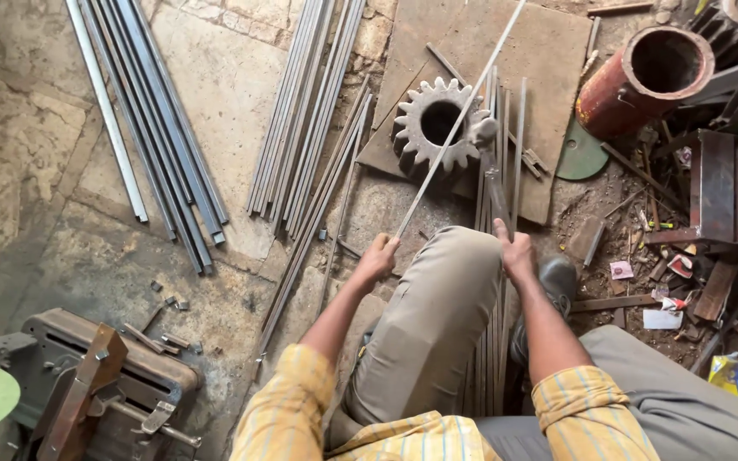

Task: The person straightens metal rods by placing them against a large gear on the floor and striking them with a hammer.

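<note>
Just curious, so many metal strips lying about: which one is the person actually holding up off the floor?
The long thin strip gripped in the left hand; it alone slants across the big gear.

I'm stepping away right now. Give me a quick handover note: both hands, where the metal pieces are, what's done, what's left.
Left hand: grip closed on the near end of a long thin rod that runs up across the gear wheel.
Right hand: holding a hammer by its handle, head resting by the gear's rim.
Stock: rod bundle on the floor beside the right boot; more rods and flat bars lie to the left.
Done: the rod is laid across the gear.
Left: cannot tell how many rods are already worked.
</note>
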